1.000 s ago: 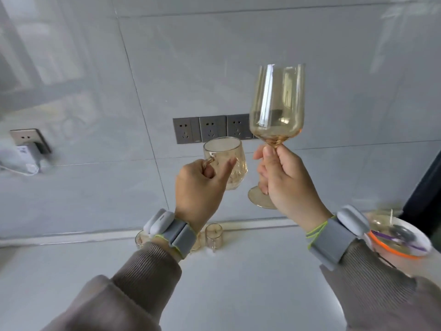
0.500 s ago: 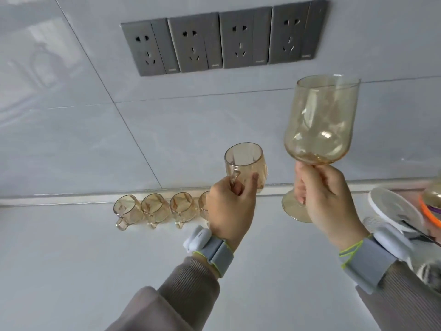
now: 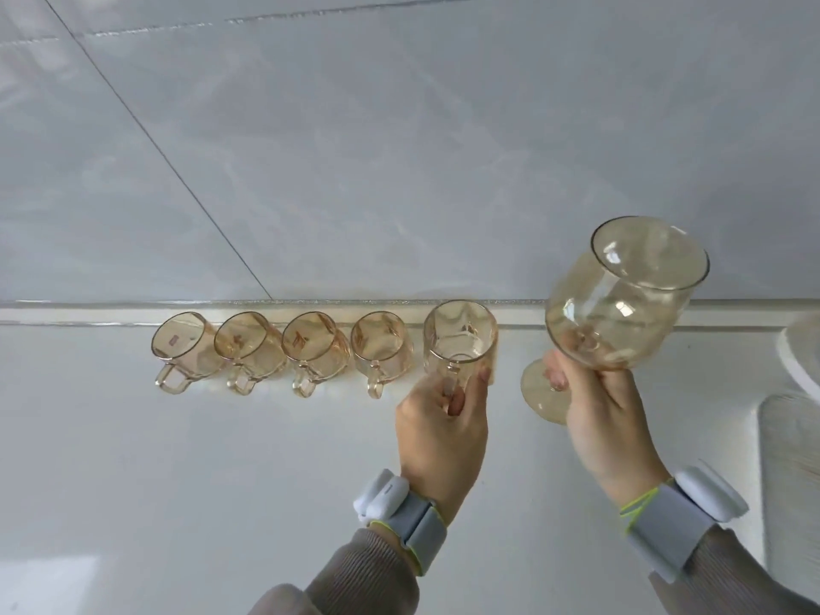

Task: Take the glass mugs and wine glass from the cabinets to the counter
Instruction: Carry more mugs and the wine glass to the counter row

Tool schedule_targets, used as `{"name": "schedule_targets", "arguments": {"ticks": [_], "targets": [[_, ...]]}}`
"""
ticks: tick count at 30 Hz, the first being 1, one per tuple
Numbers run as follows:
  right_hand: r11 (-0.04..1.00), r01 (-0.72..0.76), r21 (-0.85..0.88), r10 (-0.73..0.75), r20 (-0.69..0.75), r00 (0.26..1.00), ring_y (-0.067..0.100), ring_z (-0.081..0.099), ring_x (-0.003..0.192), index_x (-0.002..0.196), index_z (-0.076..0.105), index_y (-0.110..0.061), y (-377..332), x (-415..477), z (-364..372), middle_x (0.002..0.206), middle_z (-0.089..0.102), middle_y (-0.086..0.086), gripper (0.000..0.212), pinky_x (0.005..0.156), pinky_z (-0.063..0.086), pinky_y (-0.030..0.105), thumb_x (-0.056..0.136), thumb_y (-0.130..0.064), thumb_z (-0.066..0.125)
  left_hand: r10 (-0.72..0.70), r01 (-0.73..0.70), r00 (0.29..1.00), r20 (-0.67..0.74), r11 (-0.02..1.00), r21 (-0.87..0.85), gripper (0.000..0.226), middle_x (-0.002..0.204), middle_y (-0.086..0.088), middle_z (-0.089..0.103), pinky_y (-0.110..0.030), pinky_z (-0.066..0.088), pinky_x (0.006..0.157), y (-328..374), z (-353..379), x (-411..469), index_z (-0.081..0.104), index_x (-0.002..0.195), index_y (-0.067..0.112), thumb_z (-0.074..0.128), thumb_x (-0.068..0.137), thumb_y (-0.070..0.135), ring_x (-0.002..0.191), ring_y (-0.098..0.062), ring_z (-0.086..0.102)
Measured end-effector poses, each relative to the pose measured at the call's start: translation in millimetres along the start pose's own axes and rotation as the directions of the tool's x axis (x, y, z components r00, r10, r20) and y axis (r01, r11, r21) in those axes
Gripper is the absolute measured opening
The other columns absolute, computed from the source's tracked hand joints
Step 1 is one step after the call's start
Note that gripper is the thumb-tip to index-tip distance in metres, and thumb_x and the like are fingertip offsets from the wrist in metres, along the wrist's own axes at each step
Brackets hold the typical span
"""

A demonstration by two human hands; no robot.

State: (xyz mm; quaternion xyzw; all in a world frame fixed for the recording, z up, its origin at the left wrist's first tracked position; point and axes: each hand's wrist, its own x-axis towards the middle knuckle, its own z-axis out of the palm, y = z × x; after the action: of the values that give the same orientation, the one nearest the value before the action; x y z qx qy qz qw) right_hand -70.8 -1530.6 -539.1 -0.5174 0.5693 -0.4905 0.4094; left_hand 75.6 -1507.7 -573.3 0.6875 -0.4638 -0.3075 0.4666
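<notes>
- Broadly, the white counter point(image 3: 177, 503) fills the near half of the view and meets the grey tiled wall point(image 3: 399, 148) along a pale ledge at the far edge.
- Held up on the right, the amber wine glass point(image 3: 621, 299) tilts with its bowl leaning right and far; its foot looks clear of the counter, though I cannot be sure.
- Its stem is clamped in the right hand point(image 3: 603, 419), fingers wrapped round just under the bowl.
- Closed on a fifth glass mug point(image 3: 461, 344), the left hand point(image 3: 439, 432) has fingers through the handle and the thumb against the side.
- That mug sits at the right end of the row, very near or on the counter; contact is not clear.
- Four glass mugs point(image 3: 284, 352) stand in a line along the far edge, handles pointing near, each just beside the next.
- Risks, as I judge them: setting the held mug down too far left could knock its neighbour and chip the glass.
- Tilted as it is, the wine glass could land on the rim of its foot and topple, or its bowl could strike the mug close on its left.
- At the right edge a white dish point(image 3: 798, 361) crowds the free space for the glass.
</notes>
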Motion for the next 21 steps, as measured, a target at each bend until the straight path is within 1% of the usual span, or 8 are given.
{"name": "schedule_targets", "arguments": {"ticks": [3,6,9,12,15,17,19,21], "targets": [[0.999,0.020,-0.026,-0.019,0.042,0.999,0.024,0.036,0.065,0.069,0.043,-0.025,12.5,2.8,2.0,0.070,0.037,0.020,0.031,0.059,0.034,0.020,0.096,-0.039,0.046,-0.033,0.033,0.999,0.002,0.999,-0.023,0.058,0.056,-0.024,0.042,-0.057,0.048,0.055,-14.0,7.4,-1.3,0.028,0.057,0.018,0.063,0.085,0.055,0.061,-0.036,0.067],[0.997,0.015,-0.078,-0.011,0.050,0.999,0.033,0.038,0.067,0.074,0.046,-0.026,27.0,6.7,0.1,0.076,0.040,0.031,0.028,0.056,0.034,0.019,0.099,-0.039,0.043,-0.054,0.054,0.999,0.007,0.998,-0.031,0.055,0.053,-0.019,0.040,-0.056,0.049,0.054,-26.0,17.1,-0.1,0.031,0.055,0.023,0.062,0.084,0.058,0.063,-0.035,0.068],[0.990,-0.037,-0.136,0.042,0.033,0.999,0.020,0.040,0.060,0.075,0.048,-0.030,40.8,11.7,0.7,0.079,0.046,0.033,0.029,0.055,0.034,0.017,0.098,-0.046,0.040,-0.086,0.086,0.996,0.005,0.996,-0.032,0.058,0.055,-0.023,0.043,-0.055,0.051,0.055,-37.1,24.4,3.5,0.029,0.057,0.020,0.062,0.084,0.058,0.063,-0.034,0.068],[0.984,-0.056,-0.172,0.063,0.033,0.997,0.011,0.040,0.058,0.079,0.051,-0.019,57.1,17.7,3.3,0.081,0.050,0.034,0.041,0.055,0.036,0.016,0.103,-0.051,0.039,-0.103,0.104,0.994,0.024,0.994,-0.030,0.057,0.050,-0.013,0.043,-0.052,0.052,0.055,-44.7,28.9,8.0,0.031,0.058,0.016,0.068,0.092,0.046,0.065,-0.034,0.070],[0.977,-0.084,-0.196,0.093,0.039,0.995,0.001,0.050,0.057,0.085,0.056,-0.003,66.8,24.3,6.3,0.082,0.055,0.035,0.039,0.056,0.040,0.008,0.108,-0.032,0.044,-0.104,0.105,0.994,0.036,0.994,-0.035,0.058,0.048,-0.003,0.041,-0.045,0.050,0.054,-49.8,32.2,12.9,0.033,0.060,0.006,0.068,0.095,0.035,0.065,-0.023,0.074],[0.976,-0.111,-0.187,0.122,0.046,0.991,-0.006,0.053,0.058,0.088,0.056,0.002,68.6,28.3,8.8,0.079,0.054,0.026,0.033,0.057,0.042,0.004,0.108,-0.022,0.044,-0.103,0.104,0.994,0.038,0.994,-0.029,0.060,0.049,-0.013,0.046,-0.044,0.050,0.054,-50.9,33.6,15.9,0.035,0.062,-0.003,0.067,0.096,0.035,0.065,-0.013,0.074],[0.979,-0.102,-0.175,0.114,0.062,0.992,-0.005,0.052,0.057,0.085,0.053,0.000,69.3,33.4,12.6,0.074,0.050,0.013,0.030,0.057,0.042,0.003,0.107,-0.018,0.045,-0.106,0.107,0.994,0.034,0.994,-0.026,0.060,0.055,-0.024,0.053,-0.044,0.050,0.054,-51.9,34.8,19.2,0.034,0.062,-0.002,0.068,0.096,0.034,0.065,-0.009,0.074],[0.984,-0.069,-0.161,0.083,0.083,0.993,0.000,0.047,0.054,0.079,0.049,-0.003,70.3,38.4,16.5,0.068,0.045,0.011,0.032,0.054,0.040,0.007,0.107,-0.017,0.046,-0.121,0.122,0.992,0.031,0.992,-0.030,0.059,0.058,-0.026,0.055,-0.044,0.049,0.053,-52.7,35.9,22.2,0.032,0.061,0.002,0.068,0.096,0.034,0.064,-0.017,0.074]]}}
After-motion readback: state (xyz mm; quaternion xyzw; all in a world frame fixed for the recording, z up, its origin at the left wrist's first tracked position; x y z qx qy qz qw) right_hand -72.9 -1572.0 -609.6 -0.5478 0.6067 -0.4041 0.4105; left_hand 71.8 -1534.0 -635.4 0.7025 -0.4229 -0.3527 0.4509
